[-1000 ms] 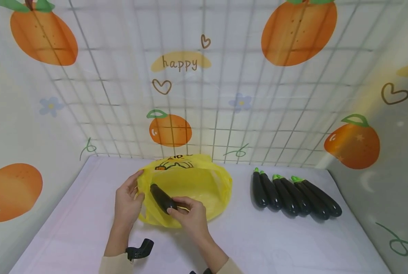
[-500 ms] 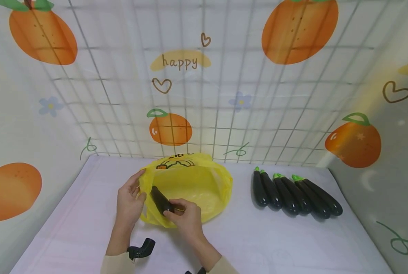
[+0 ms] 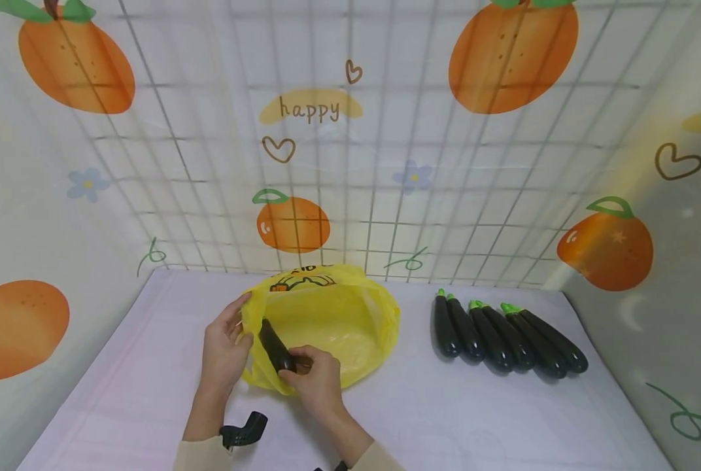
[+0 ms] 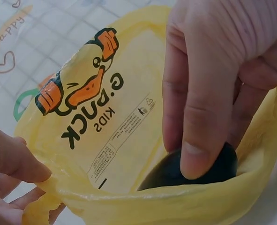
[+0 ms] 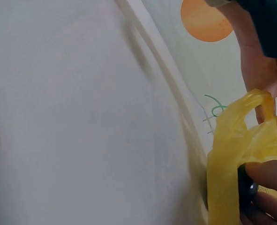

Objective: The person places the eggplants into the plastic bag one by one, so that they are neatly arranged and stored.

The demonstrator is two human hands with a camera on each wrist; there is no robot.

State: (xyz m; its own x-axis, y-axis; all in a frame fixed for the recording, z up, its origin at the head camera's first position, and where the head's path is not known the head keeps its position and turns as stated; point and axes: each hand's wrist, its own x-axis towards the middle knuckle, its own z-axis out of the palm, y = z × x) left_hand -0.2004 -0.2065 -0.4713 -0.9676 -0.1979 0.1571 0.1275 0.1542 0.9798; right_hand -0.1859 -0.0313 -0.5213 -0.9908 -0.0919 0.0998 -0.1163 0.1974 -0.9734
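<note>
A yellow plastic bag (image 3: 327,314) with a printed duck stands with its mouth open on the table. My left hand (image 3: 225,353) pinches the left side of its rim between thumb and fingers. Inside the mouth, near that same side, my right hand (image 3: 318,379) grips the rounded end of a dark eggplant (image 3: 275,343), which slants into the bag. In the left wrist view the eggplant (image 4: 190,171) shows only its blunt end, the rest being behind the bag's near edge. Just part of the right hand (image 5: 269,187) appears in the right wrist view.
Several dark eggplants (image 3: 494,333) with green stems lie in a row on the white table (image 3: 474,418), right of the bag. Behind the table hangs a printed curtain (image 3: 350,150) in front of a wire grid. A black wrist mount (image 3: 246,429) sits on the left forearm.
My right hand has moved slightly left and toward me with the eggplant, which has turned a little steeper. The left hand and the rim it pinches have shifted slightly right.
</note>
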